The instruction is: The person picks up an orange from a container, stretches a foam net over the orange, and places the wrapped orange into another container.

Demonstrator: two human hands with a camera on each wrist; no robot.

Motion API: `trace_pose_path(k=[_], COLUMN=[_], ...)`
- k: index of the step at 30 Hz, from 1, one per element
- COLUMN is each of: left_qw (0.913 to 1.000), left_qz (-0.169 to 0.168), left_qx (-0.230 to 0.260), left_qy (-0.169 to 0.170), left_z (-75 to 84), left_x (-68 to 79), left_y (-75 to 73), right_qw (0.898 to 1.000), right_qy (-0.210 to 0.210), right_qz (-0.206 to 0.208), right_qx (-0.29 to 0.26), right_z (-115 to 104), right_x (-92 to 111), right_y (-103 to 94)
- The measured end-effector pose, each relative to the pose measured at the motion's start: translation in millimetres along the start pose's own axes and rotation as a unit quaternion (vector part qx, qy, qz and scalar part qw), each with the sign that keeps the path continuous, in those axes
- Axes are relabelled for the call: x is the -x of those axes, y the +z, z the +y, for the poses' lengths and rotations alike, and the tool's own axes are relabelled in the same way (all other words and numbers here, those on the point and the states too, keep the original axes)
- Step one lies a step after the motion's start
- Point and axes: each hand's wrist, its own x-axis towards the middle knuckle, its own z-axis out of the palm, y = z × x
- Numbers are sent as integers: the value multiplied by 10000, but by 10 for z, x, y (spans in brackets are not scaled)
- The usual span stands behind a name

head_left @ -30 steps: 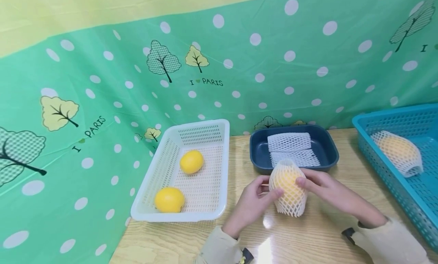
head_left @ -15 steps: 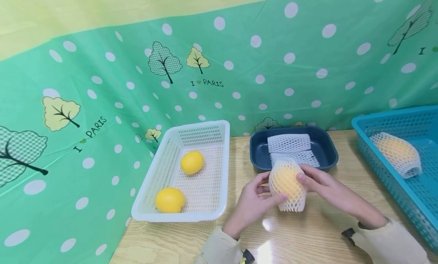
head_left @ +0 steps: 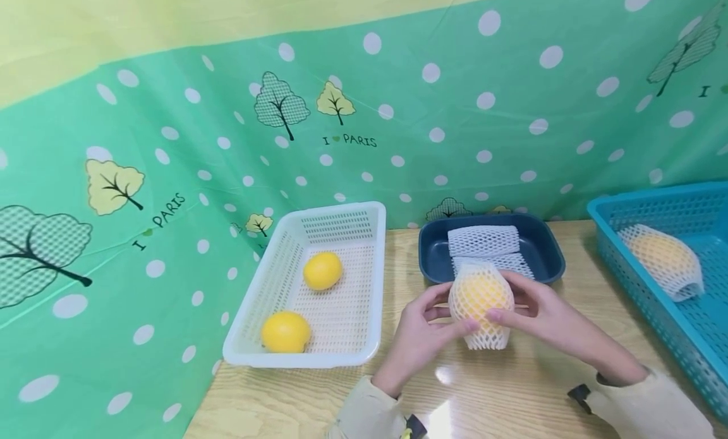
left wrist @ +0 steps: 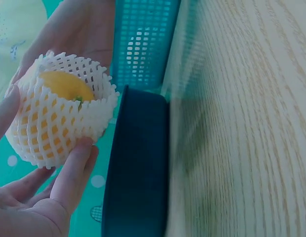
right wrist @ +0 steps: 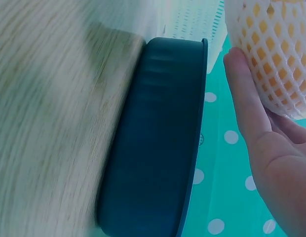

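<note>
Between both hands, above the table, is a yellow oval fruit (left wrist: pixel 66 86) in a white foam net sleeve (head_left: pixel 483 300). My left hand (head_left: pixel 423 328) grips its left side, thumb on the net in front. From the right, my right hand (head_left: pixel 540 312) holds it with the thumb across the front and fingers behind. The left wrist view shows the fruit's stem end inside the net's open mouth. Just behind the hands, a dark blue tray (head_left: pixel 548 252) holds flat foam net sleeves (head_left: pixel 483 240). The right wrist view shows the right hand's fingers (right wrist: pixel 244 94) against the net.
At left stands a white basket (head_left: pixel 372 287) with two bare yellow fruits (head_left: pixel 323 270). A blue basket (head_left: pixel 631 294) at right contains a netted fruit (head_left: pixel 662 259). A green dotted cloth (head_left: pixel 398 129) hangs behind the wooden table (head_left: pixel 318 401).
The right thumb has slid lower and further left across the front of the netted fruit. The net's lower end hangs a little shorter than before. The left hand keeps its grip.
</note>
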Motion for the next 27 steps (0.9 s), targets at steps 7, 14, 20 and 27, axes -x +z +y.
trace_pose_path(k=[7,14,20,27], left_qw=[9999,9999,9996,9988], left_qz=[-44,-22,-9,-51], left_qx=[118,143,189,421], left_qy=[32,74,191,232], left_z=[35,82,116,148], left_x=[-23,-34,-57,-121], left_y=[39,72,103,180], right_qw=[9998,9996,9996,9989], right_qy=[6,176,42,182], right_qz=[155,205,276,397], right_qx=[-85,86,49,149], right_z=[-16,-67,-108,-124], right_x=[12,30,41,76], right_y=[-52,-117,-148,-241])
